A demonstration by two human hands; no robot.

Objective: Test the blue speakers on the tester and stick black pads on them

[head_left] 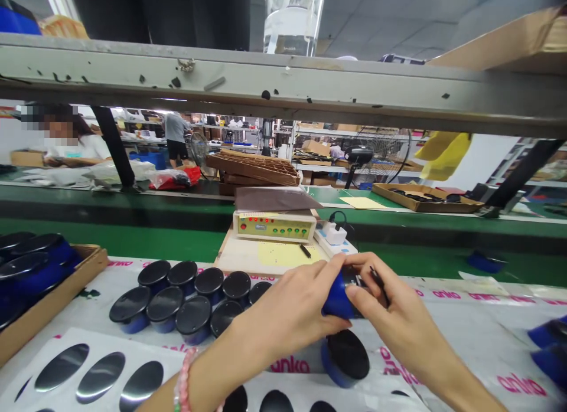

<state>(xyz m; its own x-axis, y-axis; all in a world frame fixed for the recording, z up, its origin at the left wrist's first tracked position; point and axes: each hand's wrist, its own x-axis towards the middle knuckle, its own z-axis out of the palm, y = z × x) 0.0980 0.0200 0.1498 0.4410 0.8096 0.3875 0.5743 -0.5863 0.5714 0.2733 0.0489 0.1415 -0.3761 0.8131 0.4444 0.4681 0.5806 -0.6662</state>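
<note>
Both my hands meet in front of me around a blue round part with a black face [339, 298]. My left hand [290, 294] wraps around its left side. My right hand [394, 300] grips it from the right, with thumb and bent fingers at its black end. The fingers partly hide that end. Just below my hands, a similar blue part with a black top [348, 354] stands on the printed white sheeting [469, 341]. More such black-topped parts [194, 317] are grouped in rows left of my left forearm.
Shiny oval stickers [101, 376] lie on a sheet at lower left. A cardboard tray [95, 261] of blue parts sits farther left. Ahead are a control box with lit buttons [274, 226], a pen [305, 251] and a power strip [335, 238]. A metal shelf beam [283, 84] crosses above.
</note>
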